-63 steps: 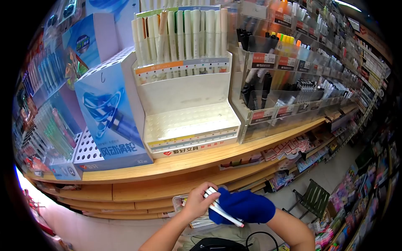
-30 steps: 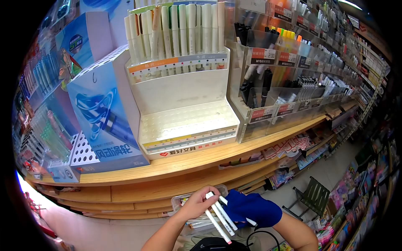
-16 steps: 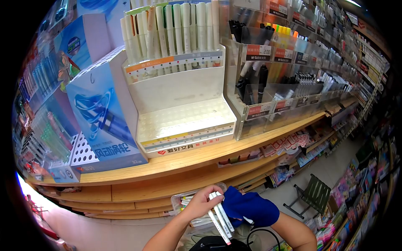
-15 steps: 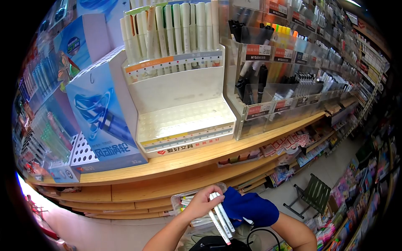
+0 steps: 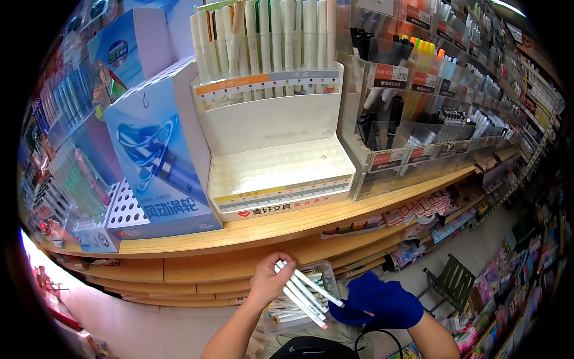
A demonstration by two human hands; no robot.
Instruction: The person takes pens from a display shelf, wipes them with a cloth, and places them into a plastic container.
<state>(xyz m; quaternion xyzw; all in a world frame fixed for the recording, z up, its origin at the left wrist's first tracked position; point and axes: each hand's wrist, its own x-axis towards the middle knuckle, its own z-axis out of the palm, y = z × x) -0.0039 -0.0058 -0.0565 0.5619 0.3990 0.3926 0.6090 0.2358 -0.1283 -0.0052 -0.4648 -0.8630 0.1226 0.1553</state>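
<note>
My left hand [image 5: 270, 279] is closed around several white markers [image 5: 304, 297], which fan out down to the right. A dark blue cloth [image 5: 382, 299] covers my right hand, so its fingers are hidden; the cloth's left edge lies close to the end of the uppermost marker. Beneath the held markers sits a clear plastic box [image 5: 327, 272] with many white markers in it. Above, on the wooden shelf, stands a white display rack [image 5: 272, 128] with a row of pale markers [image 5: 263, 42] upright in its top tier.
A blue display box [image 5: 161, 155] stands left of the rack on the wooden shelf [image 5: 287, 224]. To the right are clear acrylic pen holders [image 5: 412, 140] with price labels. A folding stool [image 5: 451, 284] is on the floor at the lower right, near shelves of colourful packages.
My left hand has moved left with the markers, away from most of the cloth. The blue cloth and right arm have moved right. More of the plastic box shows, and the view has shifted slightly.
</note>
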